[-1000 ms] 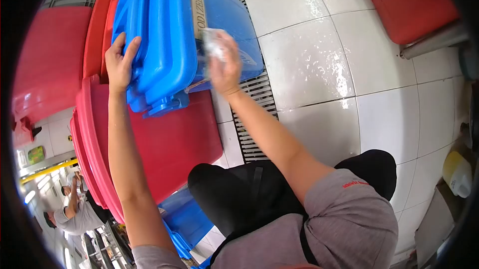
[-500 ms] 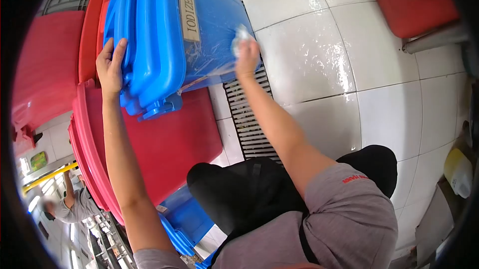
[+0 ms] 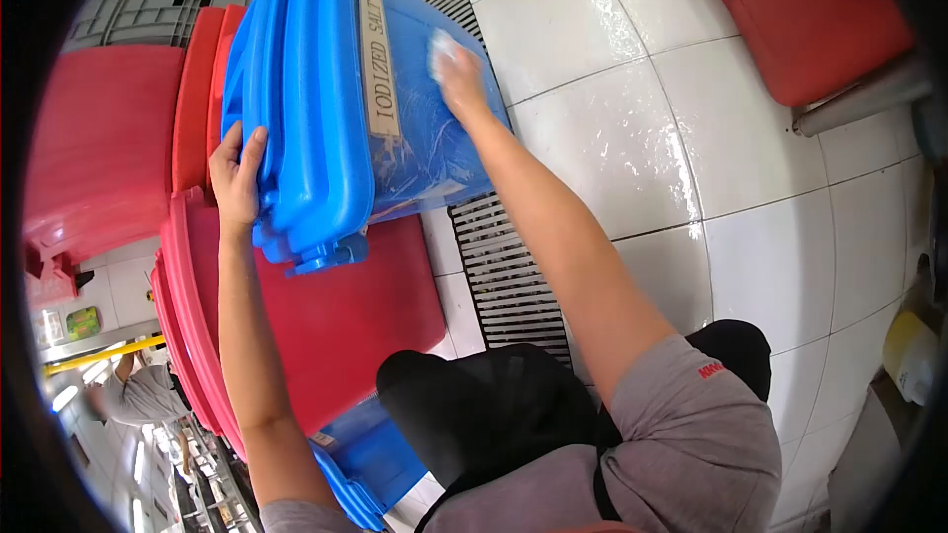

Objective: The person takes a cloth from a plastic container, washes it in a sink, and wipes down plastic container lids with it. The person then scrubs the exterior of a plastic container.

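A blue bin (image 3: 420,153) with a ridged blue lid (image 3: 331,128) and a label (image 3: 377,64) reading "IODIZED SALT" stands in front of me. My left hand (image 3: 237,177) grips the edge of the lid, thumb and fingers around the rim. Against the side wall of the bin, beyond the label, my right hand (image 3: 462,83) presses a whitish cloth (image 3: 441,51). Motion blurs the cloth and fingertips, so its exact material is hard to make out. Clear film or tape shows on the bin wall near the label.
Red bins (image 3: 336,306) stand beside and behind the blue one. A slotted drain grate (image 3: 509,271) runs along the wet white tile floor (image 3: 602,138). A red object (image 3: 810,19) is at upper right, a yellowish-white container (image 3: 908,355) at far right. Another person (image 3: 148,395) appears at lower left.
My right hand has moved with the cloth up and left across the bin's side wall. My left hand stays on the lid. The whole view has shifted slightly.
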{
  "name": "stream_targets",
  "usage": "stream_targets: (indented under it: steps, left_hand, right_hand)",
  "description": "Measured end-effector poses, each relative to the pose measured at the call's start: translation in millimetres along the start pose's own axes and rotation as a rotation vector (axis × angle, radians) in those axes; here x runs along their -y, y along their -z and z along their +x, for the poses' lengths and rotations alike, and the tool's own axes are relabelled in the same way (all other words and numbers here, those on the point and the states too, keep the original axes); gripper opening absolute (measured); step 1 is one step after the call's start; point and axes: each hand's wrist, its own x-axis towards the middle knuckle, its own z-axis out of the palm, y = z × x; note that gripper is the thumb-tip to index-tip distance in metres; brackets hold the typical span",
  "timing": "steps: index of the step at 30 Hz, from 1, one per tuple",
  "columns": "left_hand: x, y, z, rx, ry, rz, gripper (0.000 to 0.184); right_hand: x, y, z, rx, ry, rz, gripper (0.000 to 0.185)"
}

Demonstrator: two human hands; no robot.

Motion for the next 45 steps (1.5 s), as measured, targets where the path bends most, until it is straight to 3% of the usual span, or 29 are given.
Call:
stream_targets:
  steps: [2, 4, 6, 9, 11, 13, 16, 19, 21, 23, 25, 29, 30, 32, 36, 39, 42, 45]
  left_hand:
    - [1.8, 4.7, 0.9, 0.028, -0.001, 0.033, 0.021]
    - [-4.7, 4.4, 0.5, 0.042, -0.011, 0.065, 0.022]
    - [-4.8, -0.1, -1.0, -0.006, 0.018, 0.065, 0.023]
    - [-12.2, -7.8, 6.4, -0.058, 0.007, 0.181, 0.029]
    - [-5.7, -1.8, 0.6, -0.106, 0.028, 0.264, 0.032]
    - [-18.3, 3.4, 0.9, -0.07, 0.05, 0.541, 0.036]
    - [-27.5, 8.0, 4.2, -0.043, 0.086, 0.468, 0.037]
    - [-35.8, 13.9, 7.4, 0.023, 0.134, 0.603, 0.035]
    - [-44.6, 3.4, 6.2, -0.071, 0.14, 0.679, 0.042]
    - [-58.2, -11.9, -24.5, -0.262, 0.208, 0.729, 0.056]
    - [-94.9, -13.7, -66.9, -0.076, 0.275, 0.348, 0.065]
    - [-151.3, 18.1, -192.5, 0.23, 0.1, 0.242, 0.063]
    - [-158.7, 34.6, -228.6, 0.321, 0.172, 0.214, 0.061]
    - [-171.7, 73.8, -292.9, 0.519, 0.376, 0.195, 0.059]
    - [-175.9, 126.8, -409.4, 0.801, 0.899, 0.28, 0.057]
    - [-185.4, 157.9, -490.1, 0.565, 1.004, 0.283, 0.038]
    - [-215.8, 166.6, -560.7, 0.229, 1.389, 0.149, 0.042]
    - [-265.4, 169.2, -611.7, 0.113, 1.643, -0.011, 0.047]
  right_hand:
    - [-44.0, 20.7, -39.8, -0.212, -0.22, -0.199, 0.036]
    - [-42.5, 35.2, -88.0, -0.298, -0.327, -0.244, 0.035]
    - [-37.0, 26.5, -117.6, -0.407, -0.314, -0.225, 0.035]
    - [17.6, 14.6, -140.2, -0.343, -0.093, -0.242, 0.037]
    - [59.4, -2.0, -157.6, -0.366, -0.109, -0.208, 0.039]
    - [94.3, -16.8, -170.9, -0.495, -0.334, -0.21, 0.042]
    - [151.9, -16.9, -184.7, -0.387, -1.009, 0.352, 0.042]
    - [149.6, 24.5, -212.8, -0.11, -0.968, -0.018, 0.038]
    - [207.5, 58.9, -210.3, -0.321, -0.969, -0.131, 0.04]
    - [243.2, 117.8, -217.1, -0.255, -0.844, -0.276, 0.04]
    - [312.9, 178.8, -223.8, -0.154, -0.859, -0.479, 0.039]
    - [434.4, 267.4, -260.2, -0.343, -0.91, -0.538, 0.041]
    - [438.9, 304.2, -274.4, -0.365, -0.87, -0.654, 0.041]
    - [502.7, 290.8, -293.4, -0.519, -0.907, -0.748, 0.038]
    - [521.1, 337.3, -340.0, -0.386, -0.852, -0.656, 0.035]
    - [532.2, 310.1, -366.8, -0.267, -0.962, -0.723, 0.035]
    - [519.9, 314.3, -384.8, -0.087, -0.956, -0.73, 0.037]
    - [542.2, 275.8, -390.3, -0.059, -1.015, -0.821, 0.037]
